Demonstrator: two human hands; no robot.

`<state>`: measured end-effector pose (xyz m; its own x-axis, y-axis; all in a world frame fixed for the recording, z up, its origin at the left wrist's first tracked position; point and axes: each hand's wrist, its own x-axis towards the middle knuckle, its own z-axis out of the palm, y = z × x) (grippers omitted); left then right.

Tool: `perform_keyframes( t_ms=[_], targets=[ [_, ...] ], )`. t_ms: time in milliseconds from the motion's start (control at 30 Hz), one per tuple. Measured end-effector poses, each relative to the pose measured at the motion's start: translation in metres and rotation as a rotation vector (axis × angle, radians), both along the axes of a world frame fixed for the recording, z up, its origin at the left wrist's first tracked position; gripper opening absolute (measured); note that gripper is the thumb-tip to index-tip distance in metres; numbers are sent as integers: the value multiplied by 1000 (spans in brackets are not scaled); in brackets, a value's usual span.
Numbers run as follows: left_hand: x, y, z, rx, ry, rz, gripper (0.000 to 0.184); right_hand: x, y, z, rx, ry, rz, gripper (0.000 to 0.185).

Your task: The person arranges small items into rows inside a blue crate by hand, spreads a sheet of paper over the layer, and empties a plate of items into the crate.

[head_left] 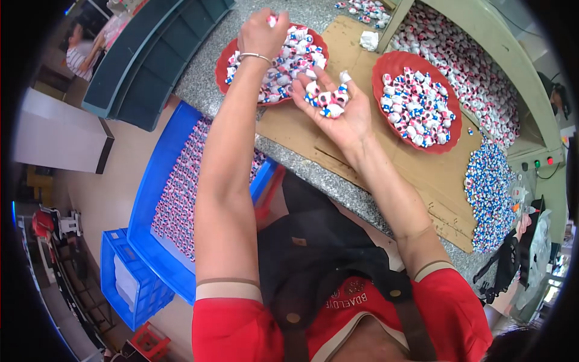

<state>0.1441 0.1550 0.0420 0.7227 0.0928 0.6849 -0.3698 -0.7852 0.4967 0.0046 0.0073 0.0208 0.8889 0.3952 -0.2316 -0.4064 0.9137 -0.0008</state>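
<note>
Head camera view: the granite counter [289, 158] is ending just in front of the person's apron [319, 241], and a bare strip of cardboard [319, 139] is lying between that edge and the hands. One red bowl [224, 67] is sitting beneath the left hand [261, 37]; another red bowl [456, 117] is standing just right of the right hand [332, 102]. The small figures [324, 98] are showing white, pink and blue, with dark marks (their finer details are too small to tell), and they are filling both bowls and resting in the right palm. The left fingers are curling closed, pinching a small white-and-pink piece [272, 21] above its bowl's far rim. The right hand is facing palm up, its fingers spreading loosely, half open, cradling several figures.
</note>
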Motion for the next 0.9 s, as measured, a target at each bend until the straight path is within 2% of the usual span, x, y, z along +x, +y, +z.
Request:
perform_keyframes(
  t_ms=[67,100,133,200,233,300,367,433,467,500,533,567,600,633,700,767,800,867,900],
  targets=[
    [-46,-9,29,-235,39,-179,30,7,4,5,-37,-69,-16,49],
    [-88,-18,42,-395,150,-315,27,8,10,8,-83,-103,-8,48],
    [-89,-15,19,-151,-197,-365,25,4,20,18,-211,-105,-118,43],
    [-120,-4,-4,114,-238,-375,25,-1,42,18,-406,-101,-113,37],
    [-137,6,-14,95,-206,-294,25,-3,52,9,-492,-107,-109,36],
    [-169,28,-27,30,-213,-124,28,10,58,-59,170,-351,312,39],
    [-199,56,-30,-3,-319,4,33,-25,106,-56,121,-366,304,41],
    [-230,80,-31,-35,-298,170,35,-57,149,-61,170,-301,381,36],
    [-243,102,-36,-58,-329,155,30,-74,168,-58,122,-310,405,37],
    [-258,120,-42,-167,-331,220,27,-72,184,-86,427,-267,569,41],
    [-275,135,-46,-281,-337,280,24,-86,202,-85,422,-186,622,39],
    [-302,151,-44,-562,-182,347,16,-105,220,-82,410,-105,671,39],
    [-324,175,-45,-647,-159,422,15,-119,234,-76,270,127,637,37],
    [-347,200,-48,-731,-133,490,16,-130,248,-75,290,288,638,35],
    [-396,252,-65,-1311,45,191,24,-143,267,-86,172,312,695,32],
    [-439,299,-101,-1727,29,-98,34,-156,281,-92,134,323,774,32],
    [-454,314,-115,-1782,14,-69,41,-159,287,-96,126,323,811,32],
    [-476,344,-145,-1727,128,-8,43,-167,298,-97,29,333,862,33],
    [-484,354,-161,-1564,212,96,46,-168,302,-100,75,332,908,34]
  ],
)
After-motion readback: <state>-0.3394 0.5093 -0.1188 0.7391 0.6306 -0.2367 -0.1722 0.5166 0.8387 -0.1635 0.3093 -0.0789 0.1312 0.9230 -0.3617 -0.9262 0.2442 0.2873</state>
